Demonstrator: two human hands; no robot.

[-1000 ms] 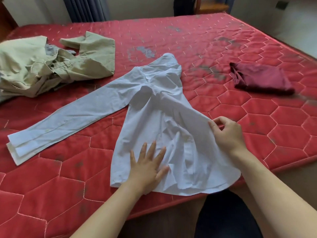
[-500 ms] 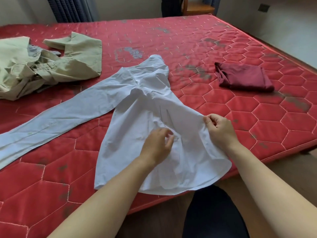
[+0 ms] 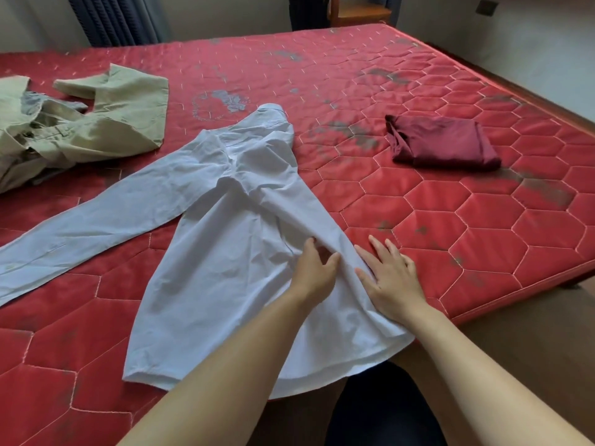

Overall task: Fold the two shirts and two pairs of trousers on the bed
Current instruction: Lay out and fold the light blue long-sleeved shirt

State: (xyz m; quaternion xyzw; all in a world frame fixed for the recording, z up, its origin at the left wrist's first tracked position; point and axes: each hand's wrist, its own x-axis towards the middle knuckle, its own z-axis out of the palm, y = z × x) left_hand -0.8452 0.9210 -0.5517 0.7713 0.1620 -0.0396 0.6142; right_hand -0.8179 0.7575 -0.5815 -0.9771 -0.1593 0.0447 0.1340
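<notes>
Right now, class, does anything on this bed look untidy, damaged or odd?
The mattress bears grey scuffed stains, thickest near its middle. The khaki clothes lie crumpled at far left; the hem of the white shirt overhangs the near edge.

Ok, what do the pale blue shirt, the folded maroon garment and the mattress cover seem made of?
The pale blue shirt: likely thin woven cotton or blend, matte; fine creases. The maroon garment: soft matte cloth, fibre unclear; folds slump. The mattress cover: quilted red fabric, faint sheen, probably synthetic; hexagon stitching, grey worn patches.
</notes>
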